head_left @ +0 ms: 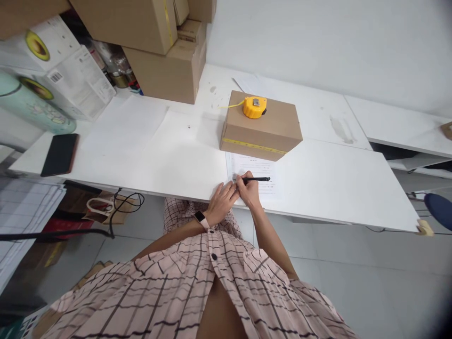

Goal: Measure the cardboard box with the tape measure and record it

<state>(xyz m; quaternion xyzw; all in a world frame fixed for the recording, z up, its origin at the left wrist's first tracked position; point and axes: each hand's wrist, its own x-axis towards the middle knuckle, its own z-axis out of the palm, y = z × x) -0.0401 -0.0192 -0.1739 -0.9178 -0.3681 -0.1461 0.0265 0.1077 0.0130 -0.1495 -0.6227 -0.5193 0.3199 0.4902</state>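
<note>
Pale wall (328, 52) backs a white table (169, 162). A printed sheet (252, 165) lies near the table's front edge, directly before the person. A cardboard box (261, 131) stands at the sheet's far end; a yellow tape measure (254, 108) rests on top of the box, its blade projecting to the left.

Right grip (249, 190): closed around a black pen (260, 179), with the barrel pointing right and the writing end over the sheet. Left grip (221, 203): extended, grasping nothing, laid beside the right grip at the sheet's near left corner.

Step in hand, as judged: making an entry on the sheet. The next move calls for steady paper, light holding pressure from the left grip and controlled pen strokes.

Visibility limits: the right grip obscures the pen's writing point, so contact with the paper cannot be confirmed. The print is too small to read. Whether the box rests on the sheet or merely blocks it from view cannot be determined. Stacked boxes (163, 70) at upper left are cut off by the frame.
</note>
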